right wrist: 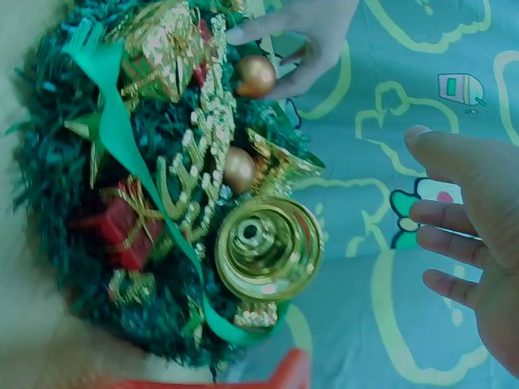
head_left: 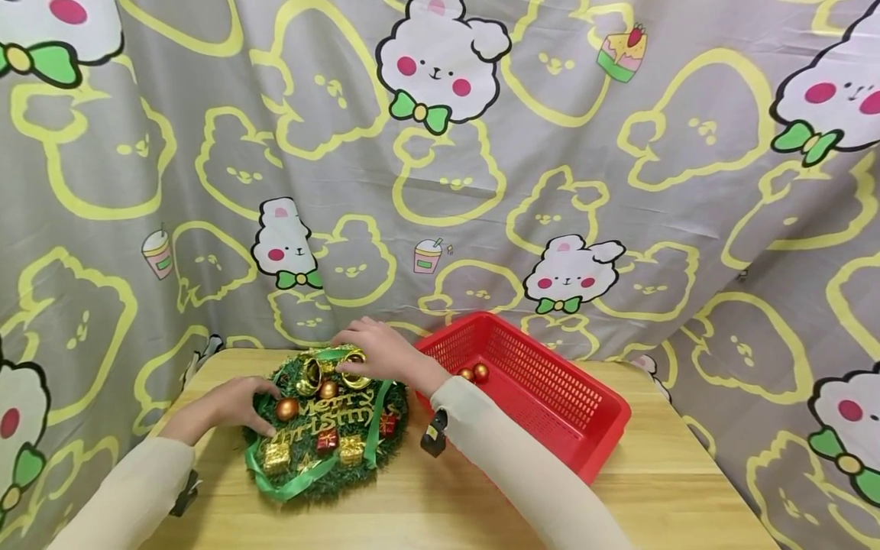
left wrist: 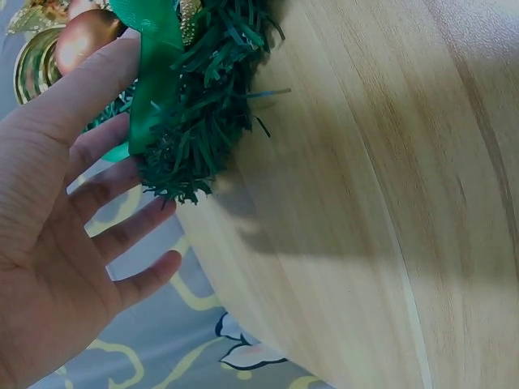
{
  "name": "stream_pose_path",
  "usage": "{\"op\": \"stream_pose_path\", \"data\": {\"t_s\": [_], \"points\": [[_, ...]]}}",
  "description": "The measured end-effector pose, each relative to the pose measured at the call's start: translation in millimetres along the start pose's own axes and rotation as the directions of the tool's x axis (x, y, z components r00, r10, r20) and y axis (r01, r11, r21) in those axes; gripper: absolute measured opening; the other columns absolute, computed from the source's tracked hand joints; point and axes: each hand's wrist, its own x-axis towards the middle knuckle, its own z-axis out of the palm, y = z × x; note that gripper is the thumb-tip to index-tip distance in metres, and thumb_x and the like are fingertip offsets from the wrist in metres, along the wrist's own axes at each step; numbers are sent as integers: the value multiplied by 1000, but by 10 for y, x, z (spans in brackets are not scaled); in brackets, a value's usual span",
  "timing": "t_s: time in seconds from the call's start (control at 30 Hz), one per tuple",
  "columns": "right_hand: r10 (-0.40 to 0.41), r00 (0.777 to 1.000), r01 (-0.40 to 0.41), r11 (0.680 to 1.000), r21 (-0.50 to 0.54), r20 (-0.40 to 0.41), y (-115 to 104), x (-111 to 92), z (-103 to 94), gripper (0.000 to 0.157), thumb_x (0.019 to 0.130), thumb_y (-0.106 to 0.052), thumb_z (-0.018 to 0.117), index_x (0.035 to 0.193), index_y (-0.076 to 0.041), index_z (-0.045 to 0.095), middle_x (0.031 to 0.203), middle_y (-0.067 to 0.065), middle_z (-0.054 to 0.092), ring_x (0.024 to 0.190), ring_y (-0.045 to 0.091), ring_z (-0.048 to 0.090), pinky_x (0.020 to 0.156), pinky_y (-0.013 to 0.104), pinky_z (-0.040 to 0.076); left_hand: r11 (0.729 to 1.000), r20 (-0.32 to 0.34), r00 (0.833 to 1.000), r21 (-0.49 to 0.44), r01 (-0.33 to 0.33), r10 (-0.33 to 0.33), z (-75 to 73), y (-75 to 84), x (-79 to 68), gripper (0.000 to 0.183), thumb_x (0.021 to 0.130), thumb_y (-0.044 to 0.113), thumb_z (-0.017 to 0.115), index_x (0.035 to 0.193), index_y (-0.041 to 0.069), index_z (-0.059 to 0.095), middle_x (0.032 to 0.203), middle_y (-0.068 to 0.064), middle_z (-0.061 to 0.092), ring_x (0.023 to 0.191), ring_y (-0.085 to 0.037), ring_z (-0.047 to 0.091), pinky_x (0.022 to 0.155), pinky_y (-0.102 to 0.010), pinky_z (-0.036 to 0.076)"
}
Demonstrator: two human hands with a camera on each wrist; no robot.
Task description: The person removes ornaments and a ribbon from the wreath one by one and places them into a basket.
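Note:
A green tinsel wreath (head_left: 333,483) lies on the table, decorated with gold "Merry Christmas" lettering (head_left: 323,420), small gift boxes (head_left: 351,451), a green ribbon (head_left: 302,483) and gold bells (head_left: 309,376). Two copper baubles sit on it, one bauble (head_left: 286,409) beside my left hand (head_left: 237,405). That hand is at the wreath's left edge, thumb over the green ribbon and fingers spread loosely. My right hand (head_left: 385,353) hovers over the bells at the back; the right wrist view shows its fingers extended, apart from the bell (right wrist: 272,247), holding nothing.
A red plastic basket (head_left: 612,405) stands right of the wreath, under and beyond the right forearm. Several copper baubles (head_left: 480,372) lie in its far left corner. The wooden table (head_left: 674,489) backs onto a patterned curtain (head_left: 467,191).

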Motion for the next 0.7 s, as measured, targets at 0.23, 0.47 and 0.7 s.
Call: {"op": "stream_pose_path", "data": {"t_s": [0.23,0.47,0.7], "points": [[-16,1000,16,1000,2,8,-85,115,237,38,97,-41,69,130,-22,68,121,-3,68,100,13,58,83,23,49,1000,-2,1000,7,4,-4,-21,27,-9,70,67,37,96,119,0,69,127,-31,64,119,-53,59,99,-64,50],[-31,999,32,999,-21,18,-186,185,432,36,97,-42,69,128,-24,69,126,-5,69,110,13,61,91,24,51,1000,-2,1000,8,5,-5,-24,17,2,69,67,38,96,118,0,70,125,-29,65,118,-52,60,98,-64,50],[-35,997,36,999,-19,68,-309,258,591,40,98,-42,68,132,-22,67,129,-6,68,122,11,61,106,25,49,1000,4,1000,10,11,-11,-4,-14,16,68,67,41,95,117,2,70,125,-26,66,118,-50,61,97,-62,51]]}}
